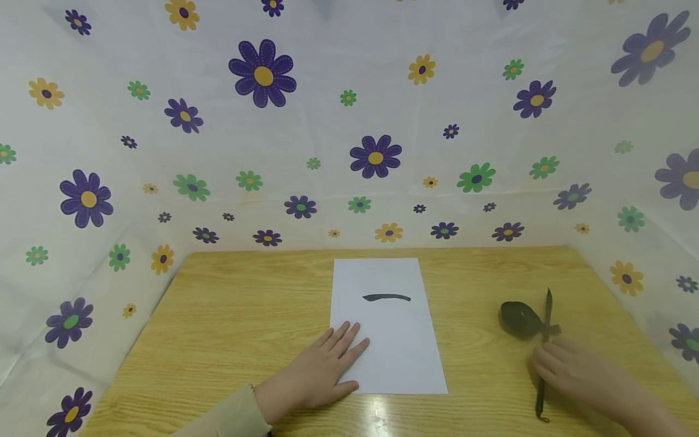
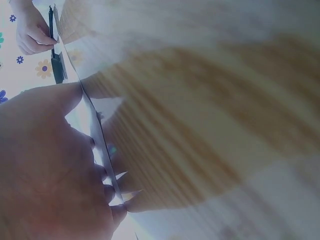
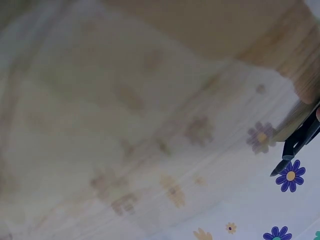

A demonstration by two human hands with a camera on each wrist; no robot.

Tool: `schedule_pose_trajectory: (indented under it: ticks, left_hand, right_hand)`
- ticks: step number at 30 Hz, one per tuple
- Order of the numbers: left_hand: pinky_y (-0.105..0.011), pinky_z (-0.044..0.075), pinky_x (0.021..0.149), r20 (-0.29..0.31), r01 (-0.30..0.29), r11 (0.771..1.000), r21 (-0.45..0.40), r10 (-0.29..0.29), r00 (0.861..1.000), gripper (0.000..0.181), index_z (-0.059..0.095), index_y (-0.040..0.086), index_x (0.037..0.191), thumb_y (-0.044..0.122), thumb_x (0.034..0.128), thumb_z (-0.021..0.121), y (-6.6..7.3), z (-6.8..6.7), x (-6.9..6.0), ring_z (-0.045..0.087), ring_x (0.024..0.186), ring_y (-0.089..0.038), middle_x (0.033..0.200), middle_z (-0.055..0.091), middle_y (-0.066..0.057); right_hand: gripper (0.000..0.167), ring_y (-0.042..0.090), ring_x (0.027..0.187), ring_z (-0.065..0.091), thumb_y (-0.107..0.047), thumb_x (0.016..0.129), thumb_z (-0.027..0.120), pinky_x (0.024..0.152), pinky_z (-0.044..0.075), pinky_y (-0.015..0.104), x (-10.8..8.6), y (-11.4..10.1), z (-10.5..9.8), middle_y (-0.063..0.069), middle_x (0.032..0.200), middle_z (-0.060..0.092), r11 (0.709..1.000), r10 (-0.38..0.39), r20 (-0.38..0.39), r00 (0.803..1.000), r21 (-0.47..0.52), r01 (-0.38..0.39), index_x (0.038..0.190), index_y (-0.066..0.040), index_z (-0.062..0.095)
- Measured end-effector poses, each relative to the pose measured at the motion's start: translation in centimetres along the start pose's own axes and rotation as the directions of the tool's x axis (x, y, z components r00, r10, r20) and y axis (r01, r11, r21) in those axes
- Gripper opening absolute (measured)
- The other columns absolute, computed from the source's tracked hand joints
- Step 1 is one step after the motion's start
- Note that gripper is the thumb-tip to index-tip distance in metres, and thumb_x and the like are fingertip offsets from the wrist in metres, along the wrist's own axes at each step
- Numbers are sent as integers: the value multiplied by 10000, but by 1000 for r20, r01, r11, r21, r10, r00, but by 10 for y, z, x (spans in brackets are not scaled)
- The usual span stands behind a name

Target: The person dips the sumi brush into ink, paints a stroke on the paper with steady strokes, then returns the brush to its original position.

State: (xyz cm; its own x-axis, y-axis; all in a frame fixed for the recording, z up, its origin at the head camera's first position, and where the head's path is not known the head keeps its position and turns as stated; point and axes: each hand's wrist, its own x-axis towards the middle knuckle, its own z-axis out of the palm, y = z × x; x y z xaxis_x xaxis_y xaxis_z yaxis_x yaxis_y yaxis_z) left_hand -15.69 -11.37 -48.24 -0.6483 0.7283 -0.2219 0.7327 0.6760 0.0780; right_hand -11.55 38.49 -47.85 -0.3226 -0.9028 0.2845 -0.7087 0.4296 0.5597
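Observation:
My left hand [image 1: 314, 373] lies flat with spread fingers on the lower left part of a white sheet of paper [image 1: 395, 358]. One dark brush stroke [image 1: 388, 297] runs across the sheet's upper part. On the right, my right hand [image 1: 579, 370] pinches the handle of a black ink brush [image 1: 540, 397], whose pointed tip is directed away from me. Just left of the bristles sits a dark oval ink dish [image 1: 520, 320]. The brush crosses a small dark piece [image 1: 554, 329] beside the dish; whether it rests on it I cannot tell. The brush tip [image 3: 281, 167] also shows in the right wrist view.
A wood-grain table [image 1: 235, 315] carries everything. White cloth walls [image 1: 327, 133] printed with purple, yellow and green flowers stand along its back and both sides. The dish and brush are near the right side of the table.

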Motion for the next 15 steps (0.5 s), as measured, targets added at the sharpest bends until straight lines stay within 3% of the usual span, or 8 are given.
schedule_pose_trajectory:
  ticks: [15]
  left_hand:
    - [-483, 248, 1346, -1, 9, 1000, -4, -9, 1000, 695, 180, 226, 1722, 503, 1128, 412, 0, 3, 0, 134, 1677, -271, 1806, 92, -90]
  right_hand:
    - [717, 210, 798, 594, 39, 1093, 7, 721, 524, 353, -3, -1, 5, 56, 916, 658, 1000, 22, 0, 1000, 14, -22, 920, -86, 692]
